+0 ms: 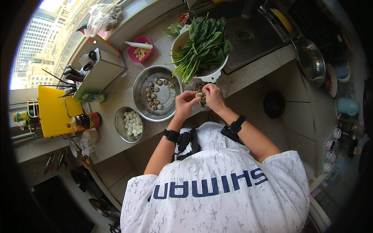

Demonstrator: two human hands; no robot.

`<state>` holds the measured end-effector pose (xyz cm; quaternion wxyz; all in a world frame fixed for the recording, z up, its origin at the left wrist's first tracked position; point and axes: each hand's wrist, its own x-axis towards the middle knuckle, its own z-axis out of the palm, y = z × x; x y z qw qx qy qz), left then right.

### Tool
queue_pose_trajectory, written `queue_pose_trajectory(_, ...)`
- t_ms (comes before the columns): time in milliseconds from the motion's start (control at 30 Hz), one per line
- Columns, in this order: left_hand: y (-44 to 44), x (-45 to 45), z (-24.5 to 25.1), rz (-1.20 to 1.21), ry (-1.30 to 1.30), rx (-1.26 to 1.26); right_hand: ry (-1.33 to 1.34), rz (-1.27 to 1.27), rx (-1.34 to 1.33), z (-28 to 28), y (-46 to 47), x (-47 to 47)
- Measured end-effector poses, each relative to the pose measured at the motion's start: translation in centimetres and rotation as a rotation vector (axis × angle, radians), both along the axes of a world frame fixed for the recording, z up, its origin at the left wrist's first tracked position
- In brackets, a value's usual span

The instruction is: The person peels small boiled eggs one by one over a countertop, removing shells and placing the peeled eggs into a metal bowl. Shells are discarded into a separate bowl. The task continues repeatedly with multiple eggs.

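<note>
My left hand (185, 102) holds a speckled quail egg (199, 95) between thumb and fingers, at the counter's front edge. Close against the egg's other side, my right hand (214, 98) has its thumb and fingertips pinched together; whatever lies between them is too small to make out. Under both hands, bits of speckled eggshell (203, 102) lie on a clear plastic bag. Left of my hands stands a wide steel basin (139, 96) with several unpeeled quail eggs (151, 94) and a little water. A smaller steel bowl (118, 128) beside it holds many peeled white eggs (133, 124).
A white colander (174, 48) heaped with leafy greens (208, 46) stands behind my hands, next to the sink (262, 43). Farther left are a pink bowl (131, 55) with garlic cloves, a knife block (100, 71), a sauce bottle (87, 121) and a yellow board (54, 112).
</note>
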<state>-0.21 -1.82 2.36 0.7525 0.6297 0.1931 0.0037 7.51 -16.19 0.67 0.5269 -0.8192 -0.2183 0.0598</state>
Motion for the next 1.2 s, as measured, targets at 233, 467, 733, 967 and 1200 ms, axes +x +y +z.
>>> queue_pose_trajectory(233, 0.5, -0.3, -0.1, 0.042, -0.017, -0.041, -0.018, 0.078, 0.161, 0.0, -0.4, 0.2)
queue_pose_trajectory(467, 0.5, -0.4, -0.3, 0.043, -0.028, 0.004, 0.148, 0.115, 0.129, 2.0, -0.5, -0.3)
queue_pose_trajectory(733, 0.6, -0.5, -1.0, 0.010, -0.028, 0.006, -0.042, 0.106, 0.056, 1.7, -0.1, -0.6)
queue_pose_trajectory(967, 0.3, -0.7, -0.8, 0.026, -0.078, -0.112, 0.005, 0.078, 0.103, 1.3, 0.0, -0.9)
queue_pose_trajectory(1200, 0.4, -1.0, -0.6, 0.037, -0.003, -0.265, -0.042, 0.013, 0.067, 0.3, -0.4, -0.5)
